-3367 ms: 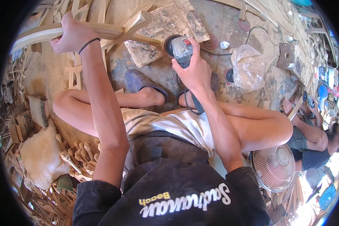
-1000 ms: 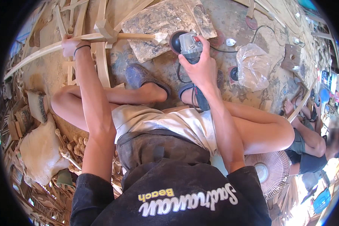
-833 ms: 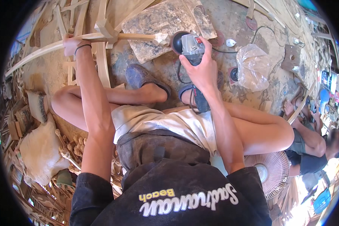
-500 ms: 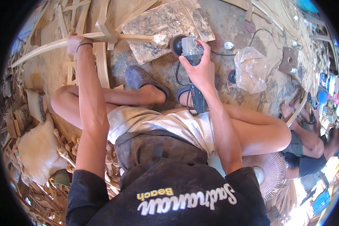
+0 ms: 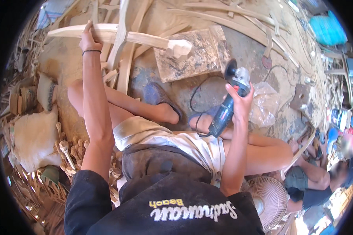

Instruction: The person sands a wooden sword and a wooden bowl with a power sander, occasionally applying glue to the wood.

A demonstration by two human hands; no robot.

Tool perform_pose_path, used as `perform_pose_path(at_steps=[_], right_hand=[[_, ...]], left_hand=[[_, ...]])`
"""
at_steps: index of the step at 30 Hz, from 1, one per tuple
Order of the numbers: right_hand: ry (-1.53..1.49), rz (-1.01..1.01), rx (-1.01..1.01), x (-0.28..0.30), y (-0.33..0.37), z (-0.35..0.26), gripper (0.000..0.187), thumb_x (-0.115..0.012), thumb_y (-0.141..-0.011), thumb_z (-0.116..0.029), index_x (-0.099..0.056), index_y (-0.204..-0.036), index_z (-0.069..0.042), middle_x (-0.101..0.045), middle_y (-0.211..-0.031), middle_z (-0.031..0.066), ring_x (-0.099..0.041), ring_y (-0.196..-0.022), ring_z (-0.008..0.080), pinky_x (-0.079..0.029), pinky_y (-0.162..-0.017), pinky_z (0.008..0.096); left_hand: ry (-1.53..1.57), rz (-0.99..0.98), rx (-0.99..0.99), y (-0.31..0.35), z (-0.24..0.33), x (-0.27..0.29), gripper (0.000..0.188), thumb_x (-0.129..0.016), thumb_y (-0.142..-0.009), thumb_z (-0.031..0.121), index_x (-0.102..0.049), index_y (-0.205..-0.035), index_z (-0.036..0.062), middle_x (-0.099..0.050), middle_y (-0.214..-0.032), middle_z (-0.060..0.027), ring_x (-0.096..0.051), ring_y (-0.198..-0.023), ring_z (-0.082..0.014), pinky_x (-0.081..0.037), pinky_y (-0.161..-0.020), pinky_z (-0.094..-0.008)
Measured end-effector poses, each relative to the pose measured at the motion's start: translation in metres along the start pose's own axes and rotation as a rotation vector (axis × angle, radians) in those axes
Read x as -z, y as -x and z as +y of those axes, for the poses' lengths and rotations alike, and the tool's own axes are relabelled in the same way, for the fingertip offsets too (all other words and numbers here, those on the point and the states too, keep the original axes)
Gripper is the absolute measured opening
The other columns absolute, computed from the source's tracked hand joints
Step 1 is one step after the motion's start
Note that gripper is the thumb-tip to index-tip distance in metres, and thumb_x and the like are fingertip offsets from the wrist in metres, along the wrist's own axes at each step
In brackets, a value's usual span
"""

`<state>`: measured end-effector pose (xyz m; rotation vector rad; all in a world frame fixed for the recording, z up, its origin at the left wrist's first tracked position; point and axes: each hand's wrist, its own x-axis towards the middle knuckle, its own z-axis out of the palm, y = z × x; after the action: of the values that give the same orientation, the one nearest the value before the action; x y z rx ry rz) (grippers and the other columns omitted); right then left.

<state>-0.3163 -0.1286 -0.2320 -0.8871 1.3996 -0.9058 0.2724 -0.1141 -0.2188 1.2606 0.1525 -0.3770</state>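
My left hand (image 5: 90, 40), arm stretched forward, grips a long pale curved wooden piece (image 5: 147, 39). Its right end is a faceted, carved knob (image 5: 180, 49), which appears above a stained board. Another wooden bar (image 5: 121, 35) crosses the piece near its middle; I cannot tell whether the two are joined. In my right hand (image 5: 242, 102) is an angle grinder (image 5: 222, 114), its body slanting down toward my lap. The round dark disc (image 5: 231, 69) at its head is apart from the knob, to its right. My right fingers are partly hidden behind the tool.
The stained board (image 5: 202, 64) lies on the floor ahead. A power cord (image 5: 192, 100) loops near my feet. Right of the grinder lies a clear plastic bag (image 5: 265, 105). A fan (image 5: 267, 201) stands at my right, near another person (image 5: 315, 178). Carved wooden parts (image 5: 72, 150) pile up at left.
The grinder has moved right, away from the carved knob, and its head now tilts right. The knob has turned to show more of its faceted end. My view has shifted as well.
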Motion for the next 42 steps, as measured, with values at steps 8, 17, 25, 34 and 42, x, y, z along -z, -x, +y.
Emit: perform_pose_path(at_steps=[8, 17, 25, 34, 42], right_hand=[[-0.442, -0.260, -0.165, 0.031, -0.021, 0.000, 0.054, -0.080, -0.099, -0.010, -0.051, -0.145, -0.006, -0.068, -0.099, 0.0125, -0.073, -0.075, 0.0250, -0.066, -0.062, 0.0394], [-0.997, -0.624, -0.455, 0.011, -0.029, 0.027, 0.061, -0.062, -0.111, -0.044, -0.044, -0.147, 0.002, -0.057, -0.119, 0.0168, -0.056, -0.095, 0.0253, -0.049, -0.085, 0.0425], [-0.960, -0.634, -0.464, 0.019, -0.030, 0.027, 0.059, -0.064, -0.109, -0.044, -0.046, -0.140, 0.004, -0.056, -0.121, 0.0168, -0.057, -0.095, 0.0258, -0.049, -0.085, 0.0435], [-0.969, -0.690, -0.527, -0.007, -0.025, 0.031, 0.056, -0.063, -0.108, -0.038, -0.045, -0.139, 0.005, -0.055, -0.120, 0.0190, -0.057, -0.094, 0.0265, -0.050, -0.084, 0.0448], [-1.051, -0.753, -0.698, -0.012, -0.043, 0.052, 0.067, -0.066, -0.106, -0.043, -0.042, -0.143, 0.008, -0.052, -0.114, 0.0154, -0.057, -0.093, 0.0230, -0.052, -0.082, 0.0400]], left_hand=[[0.255, -0.416, 0.104, 0.046, 0.055, -0.030, 0.037, -0.040, -0.105, 0.015, -0.054, -0.128, -0.0107, -0.067, -0.122, -0.0302, -0.069, -0.108, -0.0439, -0.057, -0.106, -0.0586], [0.086, -0.220, 0.106, 0.051, 0.162, -0.025, 0.031, -0.053, -0.099, 0.014, -0.050, -0.118, -0.0099, -0.064, -0.104, -0.0240, -0.068, -0.091, -0.0366, -0.061, -0.090, -0.0528], [0.173, -0.244, 0.294, 0.026, 0.139, -0.029, 0.045, -0.059, -0.093, 0.017, -0.034, -0.128, 0.0030, -0.054, -0.098, -0.0214, -0.058, -0.080, -0.0390, -0.060, -0.072, -0.0590], [0.210, -0.182, 0.278, 0.022, 0.170, -0.004, 0.040, -0.057, -0.092, 0.017, -0.035, -0.123, 0.0054, -0.050, -0.097, -0.0224, -0.053, -0.075, -0.0383, -0.057, -0.069, -0.0589], [0.182, -0.239, 0.252, 0.013, 0.157, -0.002, 0.031, -0.052, -0.096, 0.012, -0.029, -0.116, 0.0063, -0.045, -0.097, -0.0181, -0.047, -0.076, -0.0288, -0.048, -0.067, -0.0467]])
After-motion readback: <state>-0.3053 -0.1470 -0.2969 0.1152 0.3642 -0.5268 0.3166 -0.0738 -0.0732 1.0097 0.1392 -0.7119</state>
